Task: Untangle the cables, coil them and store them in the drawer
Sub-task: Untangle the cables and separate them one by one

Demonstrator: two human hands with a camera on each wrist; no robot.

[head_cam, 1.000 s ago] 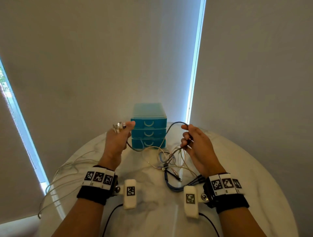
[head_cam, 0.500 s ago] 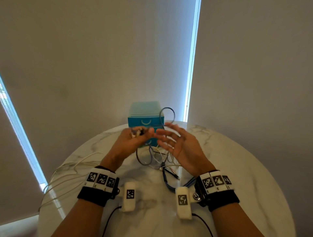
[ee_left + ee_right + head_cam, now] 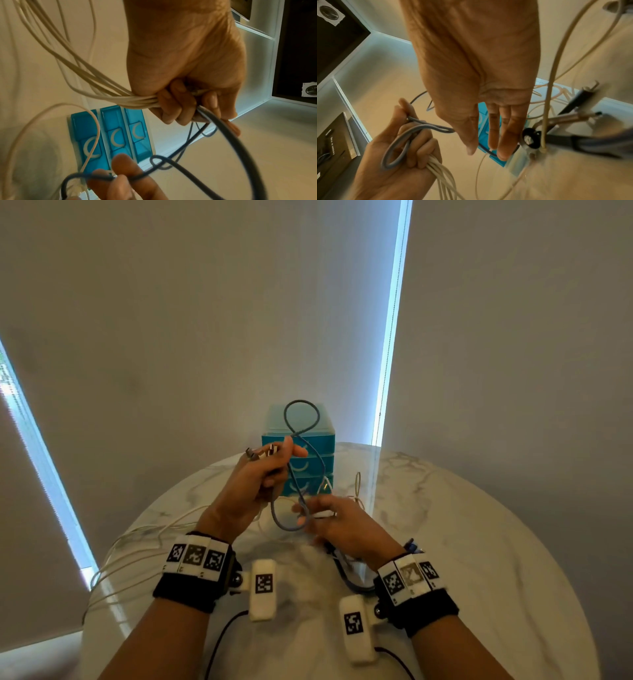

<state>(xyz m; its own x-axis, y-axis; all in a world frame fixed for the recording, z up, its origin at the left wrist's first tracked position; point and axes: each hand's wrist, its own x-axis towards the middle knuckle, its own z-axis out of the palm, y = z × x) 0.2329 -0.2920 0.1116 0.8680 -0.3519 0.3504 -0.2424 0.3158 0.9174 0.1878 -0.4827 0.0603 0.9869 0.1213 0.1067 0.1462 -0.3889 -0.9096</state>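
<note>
Ideally, my left hand keeps clutching the white cables while my right hand, fingers straight, guides the grey cable into even loops.

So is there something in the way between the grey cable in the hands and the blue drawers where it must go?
Yes: all three blue drawers are closed. Also the grey cable is only partly coiled, and the left hand grips white cables together with it. The right hand guides it.
</note>
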